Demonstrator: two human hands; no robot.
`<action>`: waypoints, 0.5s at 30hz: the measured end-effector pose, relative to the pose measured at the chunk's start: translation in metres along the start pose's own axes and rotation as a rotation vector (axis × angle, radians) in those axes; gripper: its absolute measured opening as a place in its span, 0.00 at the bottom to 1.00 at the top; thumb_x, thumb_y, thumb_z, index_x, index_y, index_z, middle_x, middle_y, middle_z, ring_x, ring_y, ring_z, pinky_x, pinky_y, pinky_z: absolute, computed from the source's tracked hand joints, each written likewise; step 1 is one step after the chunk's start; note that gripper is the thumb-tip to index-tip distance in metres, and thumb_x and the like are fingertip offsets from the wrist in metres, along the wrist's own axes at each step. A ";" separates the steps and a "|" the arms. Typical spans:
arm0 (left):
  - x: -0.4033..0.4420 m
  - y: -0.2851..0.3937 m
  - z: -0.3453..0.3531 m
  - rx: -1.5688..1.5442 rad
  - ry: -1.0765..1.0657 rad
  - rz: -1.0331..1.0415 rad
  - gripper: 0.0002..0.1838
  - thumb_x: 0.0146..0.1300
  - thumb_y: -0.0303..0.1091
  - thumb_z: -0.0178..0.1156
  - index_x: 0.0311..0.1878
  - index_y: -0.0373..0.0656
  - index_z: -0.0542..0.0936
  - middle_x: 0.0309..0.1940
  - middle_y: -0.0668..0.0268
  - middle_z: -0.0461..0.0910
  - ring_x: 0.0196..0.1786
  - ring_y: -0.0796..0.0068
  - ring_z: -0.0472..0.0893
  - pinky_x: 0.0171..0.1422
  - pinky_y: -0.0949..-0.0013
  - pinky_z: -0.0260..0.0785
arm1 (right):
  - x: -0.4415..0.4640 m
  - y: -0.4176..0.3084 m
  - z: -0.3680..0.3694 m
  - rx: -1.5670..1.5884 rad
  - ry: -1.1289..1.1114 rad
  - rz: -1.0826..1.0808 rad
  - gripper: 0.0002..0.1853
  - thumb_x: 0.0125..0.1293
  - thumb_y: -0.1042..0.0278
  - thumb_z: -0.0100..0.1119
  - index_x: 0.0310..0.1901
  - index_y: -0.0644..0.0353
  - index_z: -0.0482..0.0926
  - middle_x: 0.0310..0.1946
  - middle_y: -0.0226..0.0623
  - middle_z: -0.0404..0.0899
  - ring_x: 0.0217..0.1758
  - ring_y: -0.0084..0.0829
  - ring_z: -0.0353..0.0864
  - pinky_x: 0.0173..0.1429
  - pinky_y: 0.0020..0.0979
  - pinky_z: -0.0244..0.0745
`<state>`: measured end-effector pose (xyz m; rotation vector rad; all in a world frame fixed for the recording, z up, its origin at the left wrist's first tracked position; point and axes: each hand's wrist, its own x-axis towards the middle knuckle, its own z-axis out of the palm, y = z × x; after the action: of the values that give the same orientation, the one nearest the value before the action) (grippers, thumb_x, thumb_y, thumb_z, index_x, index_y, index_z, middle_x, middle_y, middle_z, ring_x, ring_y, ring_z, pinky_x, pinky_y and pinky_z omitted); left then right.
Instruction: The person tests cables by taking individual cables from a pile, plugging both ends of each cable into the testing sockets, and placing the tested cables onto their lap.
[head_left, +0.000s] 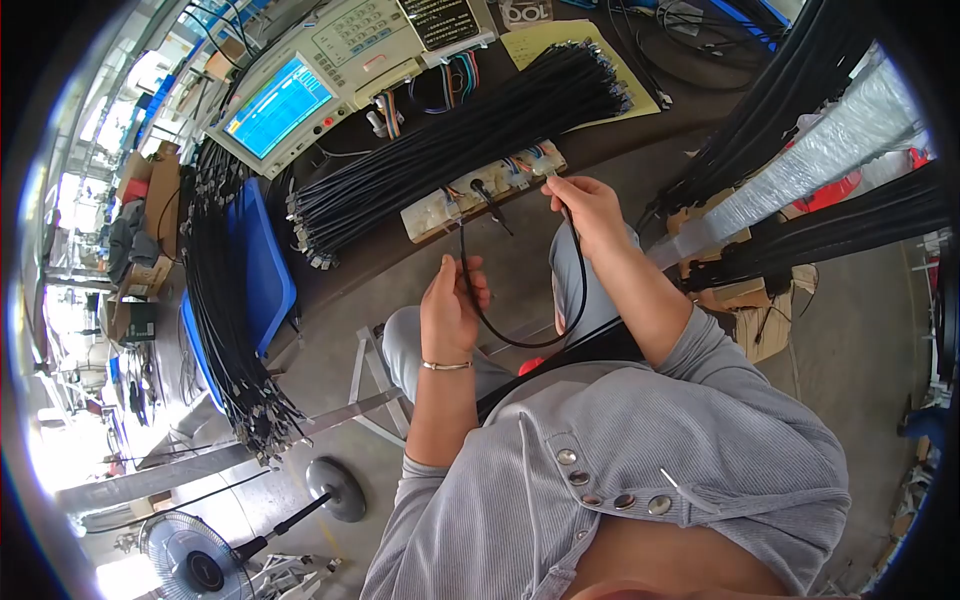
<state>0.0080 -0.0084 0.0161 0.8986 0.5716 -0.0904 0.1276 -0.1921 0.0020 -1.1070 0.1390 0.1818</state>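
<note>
1 thick cable bundle (460,145) separates the connector board (430,216) from the tester (352,72).

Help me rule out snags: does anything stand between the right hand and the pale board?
Nothing visible does. The right hand, holding one end of the looped black cable, is near the right end of the pale board; the thick cable bundle lies beyond it, outside that gap.

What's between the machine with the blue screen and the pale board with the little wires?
A thick bundle of black cables lies between the machine and the pale board, as the head view shows.
</note>
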 end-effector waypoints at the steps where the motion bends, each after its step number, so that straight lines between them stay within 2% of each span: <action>1: -0.001 0.001 0.001 -0.006 0.005 0.013 0.20 0.70 0.46 0.46 0.40 0.36 0.76 0.22 0.66 0.74 0.24 0.74 0.70 0.29 0.72 0.60 | 0.005 -0.003 0.002 0.012 0.010 0.035 0.09 0.59 0.66 0.63 0.33 0.64 0.80 0.24 0.29 0.78 0.22 0.14 0.67 0.26 0.17 0.56; 3: -0.002 0.003 0.004 0.019 0.004 0.026 0.20 0.70 0.46 0.46 0.40 0.36 0.76 0.22 0.66 0.74 0.23 0.75 0.70 0.28 0.73 0.59 | 0.004 -0.009 0.000 0.022 0.030 0.077 0.09 0.59 0.66 0.63 0.33 0.64 0.80 0.24 0.29 0.78 0.21 0.13 0.66 0.25 0.16 0.56; 5: -0.001 0.003 0.003 0.041 -0.002 0.048 0.20 0.69 0.46 0.46 0.39 0.35 0.76 0.22 0.66 0.74 0.22 0.75 0.69 0.27 0.73 0.58 | 0.001 -0.023 -0.004 -0.160 -0.063 0.187 0.13 0.63 0.59 0.60 0.33 0.62 0.80 0.23 0.28 0.77 0.19 0.13 0.63 0.23 0.15 0.54; 6: 0.001 0.003 0.000 0.067 -0.010 0.059 0.20 0.69 0.47 0.47 0.40 0.36 0.76 0.22 0.66 0.74 0.22 0.75 0.68 0.27 0.74 0.57 | 0.000 -0.026 -0.007 -0.160 -0.064 0.181 0.13 0.63 0.59 0.60 0.33 0.62 0.80 0.23 0.28 0.77 0.19 0.13 0.63 0.23 0.15 0.54; 8: 0.004 0.006 -0.005 0.095 -0.018 0.079 0.20 0.68 0.48 0.48 0.41 0.37 0.76 0.22 0.67 0.73 0.22 0.76 0.67 0.27 0.74 0.56 | -0.004 -0.029 -0.015 -0.249 -0.159 0.260 0.20 0.66 0.50 0.53 0.34 0.61 0.81 0.22 0.27 0.76 0.18 0.12 0.61 0.22 0.15 0.52; 9: 0.004 0.008 -0.007 0.082 -0.005 0.077 0.20 0.68 0.48 0.48 0.41 0.37 0.76 0.23 0.67 0.73 0.22 0.76 0.67 0.26 0.74 0.55 | -0.005 -0.028 -0.018 -0.249 -0.165 0.256 0.20 0.66 0.50 0.53 0.34 0.61 0.81 0.22 0.27 0.76 0.18 0.12 0.61 0.22 0.15 0.52; 11: 0.002 0.011 -0.012 0.066 0.017 0.075 0.20 0.68 0.47 0.48 0.41 0.36 0.76 0.23 0.67 0.74 0.21 0.76 0.67 0.25 0.75 0.54 | -0.010 -0.019 -0.025 -0.158 -0.225 0.256 0.25 0.68 0.44 0.47 0.35 0.60 0.81 0.21 0.26 0.74 0.17 0.12 0.59 0.22 0.16 0.51; 15: 0.002 0.015 -0.014 0.064 -0.007 0.086 0.20 0.69 0.47 0.48 0.41 0.36 0.76 0.23 0.66 0.74 0.21 0.76 0.67 0.25 0.75 0.55 | -0.015 -0.015 -0.024 -0.112 -0.239 0.252 0.24 0.68 0.44 0.46 0.35 0.60 0.81 0.22 0.26 0.74 0.18 0.13 0.59 0.23 0.16 0.52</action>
<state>0.0083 0.0119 0.0192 0.9838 0.5247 -0.0342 0.1154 -0.2215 0.0070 -1.1685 0.0541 0.5505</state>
